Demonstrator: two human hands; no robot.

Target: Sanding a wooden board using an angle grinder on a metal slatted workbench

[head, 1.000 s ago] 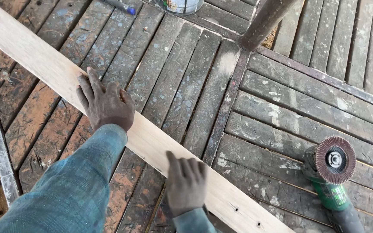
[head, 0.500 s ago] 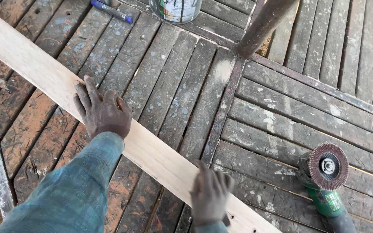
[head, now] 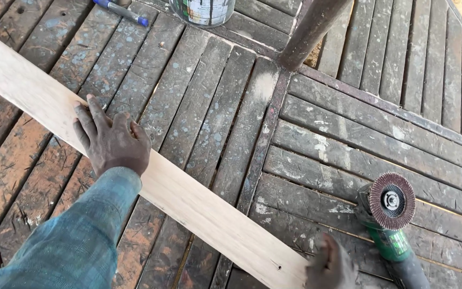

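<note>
Weathered slatted tabletop [head: 348, 123] carries a pale plank [head: 188, 198] laid diagonally; left hand [head: 112, 140] rests spread flat on it; right hand [head: 331, 265], blurred, grip unclear, touches its near end beside a green angle grinder [head: 394, 225].

outdoor woodworking spot; slatted bench [head: 348, 134], angle grinder [head: 394, 225], paint can [head: 203, 10]

Board [head: 188, 198]: pale bare wood, smooth, matt, clean grain. Slatted table [head: 348, 139] under it: weathered dark wood, rough, speckled with pale paint flecks, rusty-brown worn patches on the near slats. Angle grinder [head: 394, 230]: glossy green plastic body, coarse reddish abrasive flap disc, metal hub. Tin [head: 201, 10]: shiny metal, paint-smeared. Post [head: 314, 29]: dull brown, material unclear. Sleeve [head: 76, 241]: teal woven cloth.
</note>
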